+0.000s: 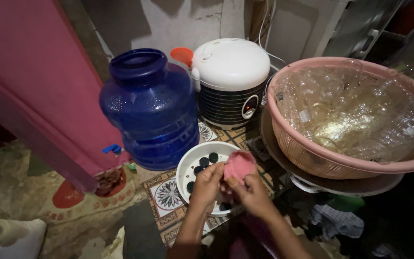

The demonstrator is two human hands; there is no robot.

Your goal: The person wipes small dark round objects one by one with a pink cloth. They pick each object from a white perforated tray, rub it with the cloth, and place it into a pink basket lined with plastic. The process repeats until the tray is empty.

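Observation:
Both of my hands are raised over a white bowl (191,162) on the patterned floor. My left hand (207,184) and my right hand (251,189) together grip a pink cloth (239,164), bunched between the fingers. What the cloth wraps, if anything, is hidden. Several small black bottle caps (209,158) lie in the white bowl, partly covered by my hands.
A large blue water jug (148,110) stands left of the bowl. Behind it sits a white rice cooker (230,76). On the right, a pink basket (312,160) holds several clear plastic bottles (355,112). A pink curtain (29,81) hangs at the left.

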